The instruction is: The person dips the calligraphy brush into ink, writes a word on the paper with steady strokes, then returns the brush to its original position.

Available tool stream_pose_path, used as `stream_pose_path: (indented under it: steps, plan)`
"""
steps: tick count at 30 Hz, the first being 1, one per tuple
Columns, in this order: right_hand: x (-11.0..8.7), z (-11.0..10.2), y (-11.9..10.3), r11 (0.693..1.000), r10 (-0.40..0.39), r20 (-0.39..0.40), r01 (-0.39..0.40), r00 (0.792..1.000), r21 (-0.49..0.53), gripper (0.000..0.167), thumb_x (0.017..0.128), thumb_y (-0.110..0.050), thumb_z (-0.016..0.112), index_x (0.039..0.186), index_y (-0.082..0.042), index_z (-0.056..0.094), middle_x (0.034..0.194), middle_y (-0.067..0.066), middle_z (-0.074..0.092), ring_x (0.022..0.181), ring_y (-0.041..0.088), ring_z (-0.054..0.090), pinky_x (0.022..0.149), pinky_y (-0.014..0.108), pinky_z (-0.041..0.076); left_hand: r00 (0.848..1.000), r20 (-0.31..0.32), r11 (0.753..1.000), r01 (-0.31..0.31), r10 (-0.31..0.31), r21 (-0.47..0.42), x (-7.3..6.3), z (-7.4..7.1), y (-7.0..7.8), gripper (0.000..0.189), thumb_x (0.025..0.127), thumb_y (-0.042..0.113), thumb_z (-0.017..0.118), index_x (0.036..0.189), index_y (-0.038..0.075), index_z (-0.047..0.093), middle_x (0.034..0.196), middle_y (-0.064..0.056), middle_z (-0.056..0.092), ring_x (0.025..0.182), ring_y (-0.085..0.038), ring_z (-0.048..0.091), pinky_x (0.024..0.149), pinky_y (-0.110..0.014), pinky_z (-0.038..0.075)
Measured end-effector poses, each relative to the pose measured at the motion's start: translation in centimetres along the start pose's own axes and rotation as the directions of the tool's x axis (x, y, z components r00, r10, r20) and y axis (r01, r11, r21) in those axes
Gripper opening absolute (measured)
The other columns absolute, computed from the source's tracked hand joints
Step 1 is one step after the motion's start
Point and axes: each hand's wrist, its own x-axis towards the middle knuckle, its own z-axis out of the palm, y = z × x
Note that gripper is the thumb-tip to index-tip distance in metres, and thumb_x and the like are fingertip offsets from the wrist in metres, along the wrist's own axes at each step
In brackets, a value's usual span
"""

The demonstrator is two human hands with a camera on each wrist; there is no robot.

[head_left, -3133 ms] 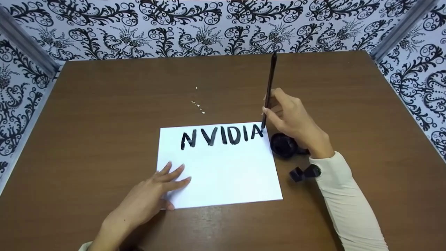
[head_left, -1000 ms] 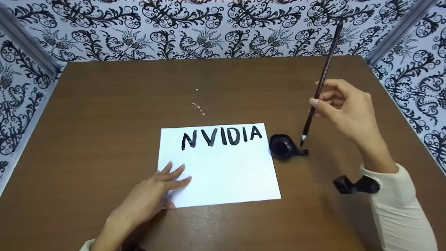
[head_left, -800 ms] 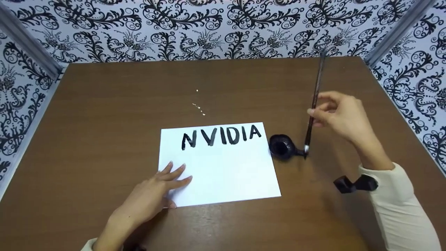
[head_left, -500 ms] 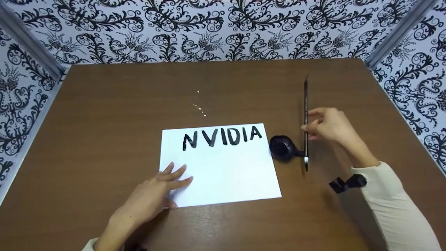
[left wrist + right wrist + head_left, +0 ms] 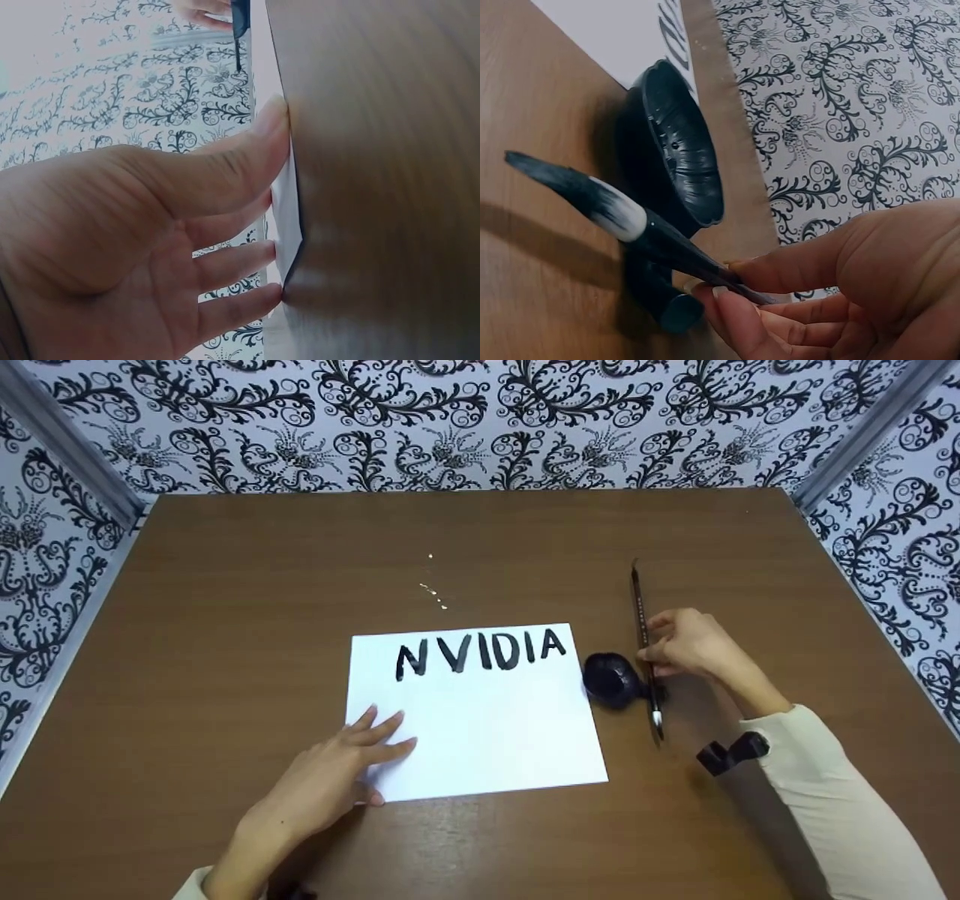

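My right hand (image 5: pixel 691 643) pinches a dark calligraphy brush (image 5: pixel 640 604) by its handle. In the right wrist view the brush (image 5: pixel 671 244) crosses the stubby handle of a dark ink dish (image 5: pixel 682 146), its ink-blackened tip above the table; whether it touches the dish I cannot tell. In the head view this ink dish (image 5: pixel 611 680) stands against the right edge of a white sheet of paper (image 5: pixel 480 735). "NVIDIA" is lettered in black along the sheet's top. My left hand (image 5: pixel 322 772) rests with spread fingers on the paper's lower left corner; its thumb (image 5: pixel 247 161) lies at the sheet's edge.
The brown wooden table (image 5: pixel 225 660) carries a few small pale specks (image 5: pixel 433 594) beyond the paper. Behind and at both sides rise patterned black-and-white panels (image 5: pixel 450 427). A black wrist camera (image 5: pixel 731 752) sits on the right sleeve.
From the last letter on the paper, the brush has gone right, then down to the ink dish's handle. My right hand came lower and a little left. The left hand stays put.
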Motion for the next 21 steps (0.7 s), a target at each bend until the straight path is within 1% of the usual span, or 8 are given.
stream_pose_path:
  steps: [3,7,9,11,13,16,19,21]
  plan:
    - [0.05,0.19,0.1,1.0,0.006,0.007,-0.006,1.0,-0.019,0.058,0.084,-0.007,0.07,0.132,0.012,0.044,0.111,0.03,0.061,0.063,0.016,0.067,0.061,0.031,0.056,1.0,0.0,1.0,-0.002,0.002,0.009,0.03,0.02,-0.01,0.064,0.069,0.027,0.076,0.131,0.022,0.061,0.147,-0.003,0.041,0.136,-0.035,0.032,0.066,-0.055,0.05]
    - [-0.01,0.36,0.07,1.0,0.012,0.016,-0.012,1.0,-0.025,0.059,0.084,-0.007,0.07,0.132,0.012,0.044,0.105,0.027,0.063,0.062,0.016,0.067,0.06,0.03,0.055,1.0,-0.002,1.0,-0.006,0.006,0.012,0.09,0.08,-0.02,0.063,0.07,0.024,0.078,0.131,0.022,0.061,0.147,-0.003,0.042,0.136,-0.034,0.032,0.061,-0.045,0.049]
    - [-0.05,0.44,0.01,0.999,0.011,0.016,-0.011,1.0,-0.03,0.059,0.084,-0.008,0.07,0.132,0.012,0.043,0.103,0.025,0.064,0.063,0.017,0.067,0.061,0.03,0.055,1.0,-0.005,1.0,-0.009,0.009,0.017,0.13,0.09,-0.02,0.064,0.07,0.023,0.079,0.131,0.021,0.061,0.147,-0.004,0.042,0.136,-0.035,0.032,0.061,-0.045,0.049]
    - [-0.1,0.54,-0.03,0.999,0.013,0.016,-0.013,1.0,-0.036,0.059,0.084,-0.008,0.07,0.133,0.012,0.043,0.102,0.025,0.063,0.064,0.017,0.067,0.061,0.03,0.055,1.0,-0.007,1.0,-0.01,0.01,0.015,0.15,0.12,-0.01,0.064,0.07,0.021,0.08,0.131,0.021,0.061,0.147,-0.004,0.042,0.136,-0.035,0.032,0.062,-0.046,0.05]
    - [-0.17,0.65,-0.05,0.999,0.017,0.014,-0.016,1.0,-0.045,0.059,0.084,-0.007,0.069,0.133,0.011,0.042,0.104,0.026,0.062,0.064,0.017,0.067,0.062,0.03,0.056,1.0,-0.007,1.0,-0.009,0.009,0.014,0.18,0.12,-0.01,0.064,0.07,0.02,0.079,0.131,0.021,0.061,0.147,-0.004,0.042,0.136,-0.036,0.032,0.067,-0.053,0.051]
    - [-0.28,0.78,-0.04,0.998,0.023,0.011,-0.023,1.0,-0.056,0.06,0.084,-0.007,0.069,0.134,0.011,0.042,0.106,0.028,0.061,0.065,0.017,0.067,0.062,0.03,0.056,1.0,-0.006,1.0,-0.009,0.009,0.012,0.21,0.15,0.02,0.064,0.07,0.02,0.079,0.131,0.021,0.061,0.147,-0.004,0.041,0.136,-0.036,0.032,0.074,-0.062,0.048]
    - [-0.34,0.86,0.01,0.998,0.021,0.009,-0.021,1.0,-0.055,0.06,0.085,-0.007,0.069,0.134,0.012,0.041,0.108,0.031,0.059,0.065,0.017,0.067,0.062,0.03,0.055,1.0,-0.005,1.0,-0.011,0.011,0.014,0.22,0.18,0.08,0.064,0.07,0.019,0.08,0.131,0.021,0.06,0.147,-0.004,0.042,0.136,-0.036,0.032,0.075,-0.064,0.046]
    - [-0.42,0.85,0.03,0.998,0.018,0.01,-0.017,1.0,-0.058,0.06,0.086,-0.01,0.069,0.134,0.013,0.041,0.106,0.03,0.06,0.065,0.017,0.067,0.062,0.03,0.055,1.0,-0.009,1.0,-0.022,0.022,0.016,0.22,0.22,0.05,0.064,0.071,0.018,0.08,0.131,0.02,0.06,0.147,-0.005,0.042,0.136,-0.037,0.033,0.075,-0.062,0.048]
